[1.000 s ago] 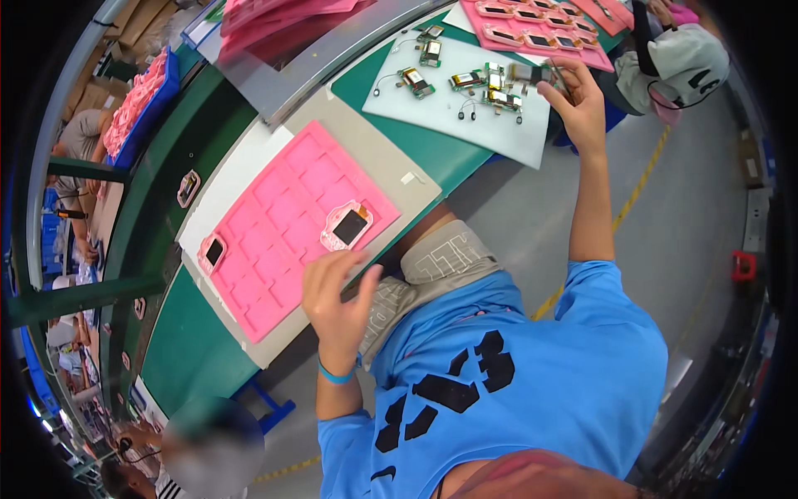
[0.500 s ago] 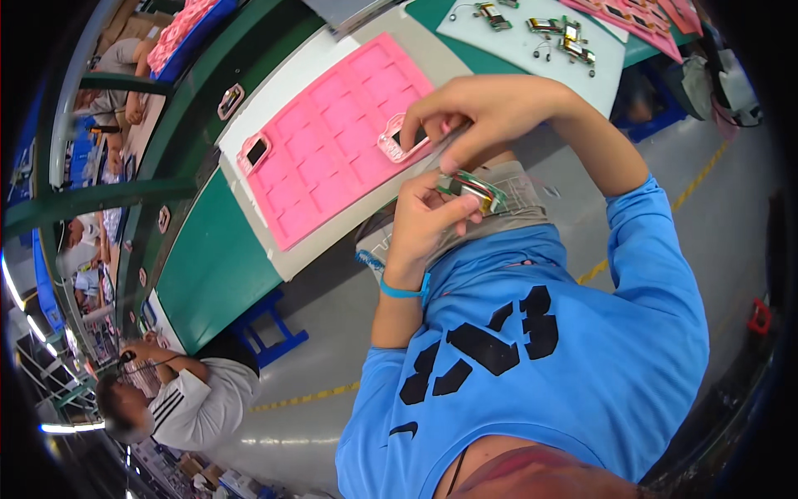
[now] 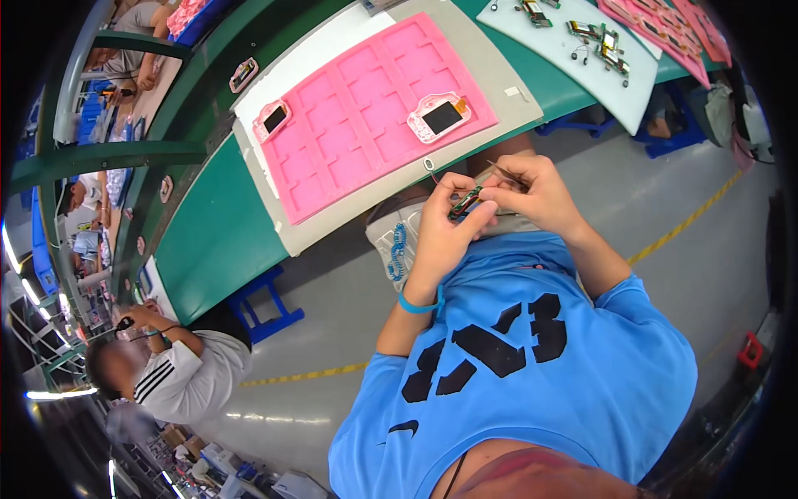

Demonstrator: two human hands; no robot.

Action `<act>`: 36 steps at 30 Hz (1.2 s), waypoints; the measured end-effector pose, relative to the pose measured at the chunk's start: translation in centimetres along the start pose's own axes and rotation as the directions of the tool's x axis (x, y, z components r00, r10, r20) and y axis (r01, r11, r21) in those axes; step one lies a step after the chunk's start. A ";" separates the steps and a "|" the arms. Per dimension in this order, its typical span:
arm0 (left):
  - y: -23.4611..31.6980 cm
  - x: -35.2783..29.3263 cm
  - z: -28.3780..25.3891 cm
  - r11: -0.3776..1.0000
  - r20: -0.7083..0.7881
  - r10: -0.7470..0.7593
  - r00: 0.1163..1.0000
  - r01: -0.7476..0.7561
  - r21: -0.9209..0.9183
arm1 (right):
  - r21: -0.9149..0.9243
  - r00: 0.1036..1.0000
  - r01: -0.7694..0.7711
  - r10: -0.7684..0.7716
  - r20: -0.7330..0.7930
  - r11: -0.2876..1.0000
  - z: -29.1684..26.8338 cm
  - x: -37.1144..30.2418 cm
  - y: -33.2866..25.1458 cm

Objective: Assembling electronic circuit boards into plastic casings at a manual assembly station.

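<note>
My left hand (image 3: 446,223) grips a small green circuit board (image 3: 465,203) between thumb and fingers, just off the bench's front edge. A thin wire with a small oval part (image 3: 429,165) sticks out beyond those fingers. Close beside it, my right hand (image 3: 542,198) is closed on a thin dark tool that looks like tweezers (image 3: 509,175), its fingertips meeting the board. On the pink tray (image 3: 332,137) ahead lie two pink shells with dark screens: one shell (image 3: 439,118) at the near right, another shell (image 3: 272,121) at the left edge.
A white board (image 3: 573,54) at the far right carries several circuit boards with batteries and wires. Beyond it sit pink trays (image 3: 657,29) of shells. A blue stool (image 3: 264,306) stands under the green bench (image 3: 212,249). To the left a seated co-worker (image 3: 195,374) works.
My right hand has left the pink shell on the tray and come down to the circuit board in my left hand. The board has turned edge-on, and the view has shifted.
</note>
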State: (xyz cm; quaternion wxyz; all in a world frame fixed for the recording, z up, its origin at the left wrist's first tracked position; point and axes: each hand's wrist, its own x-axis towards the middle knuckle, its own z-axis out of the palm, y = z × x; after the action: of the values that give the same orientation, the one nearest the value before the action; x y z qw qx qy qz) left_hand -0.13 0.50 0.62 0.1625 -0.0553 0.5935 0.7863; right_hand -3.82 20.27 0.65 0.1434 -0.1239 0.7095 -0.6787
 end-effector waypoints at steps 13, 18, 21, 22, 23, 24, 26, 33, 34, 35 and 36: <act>7.4 7.5 -0.4 0.920 -0.174 0.034 0.984 0.037 0.391 | 0.487 0.984 -0.155 0.176 0.004 0.860 -5.8 2.1 2.3; 7.9 10.0 0.9 0.853 -0.220 0.068 0.973 0.058 0.518 | 0.514 0.977 -0.203 0.206 0.052 0.833 -6.4 2.7 2.1; 7.9 11.0 1.9 0.804 -0.255 0.120 0.960 0.057 0.592 | 0.523 0.969 -0.239 0.232 0.081 0.818 -6.6 3.5 2.0; 7.9 11.5 2.3 0.732 -0.244 0.160 0.956 0.051 0.680 | 0.529 0.968 -0.250 0.230 0.106 0.811 -6.5 3.8 1.9; 7.9 12.0 2.7 0.651 -0.229 0.199 0.953 0.046 0.758 | 0.534 0.965 -0.262 0.227 0.130 0.804 -6.5 4.1 1.9; 7.9 12.4 2.9 0.562 -0.208 0.235 0.949 0.042 0.826 | 0.539 0.962 -0.273 0.225 0.155 0.797 -6.4 4.3 1.8; 7.7 12.7 2.7 0.467 -0.182 0.260 0.948 0.042 0.883 | 0.545 0.957 -0.289 0.229 0.177 0.787 -5.9 4.9 1.8; 6.3 12.0 0.2 0.773 -0.258 0.204 0.944 0.006 0.634 | 0.529 0.886 -0.452 0.292 0.361 0.718 -4.6 6.4 0.1; 6.3 11.8 0.0 0.790 -0.260 0.197 0.945 0.003 0.612 | 0.508 0.863 -0.493 0.322 0.389 0.707 -4.7 6.6 -0.4; 6.2 11.7 -0.2 0.807 -0.261 0.190 0.946 0.001 0.590 | 0.485 0.838 -0.532 0.352 0.416 0.694 -4.7 6.8 -0.6; 6.3 11.6 -0.3 0.808 -0.262 0.181 0.948 0.008 0.589 | 0.488 0.836 -0.537 0.358 0.417 0.688 -4.5 6.8 -0.7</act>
State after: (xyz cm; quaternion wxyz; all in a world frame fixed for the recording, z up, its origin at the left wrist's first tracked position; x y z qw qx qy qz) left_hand -13.16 0.85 3.06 0.0413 -0.0965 0.8254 0.5548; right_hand -11.81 21.87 1.27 0.4391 0.0079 0.4440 -0.7810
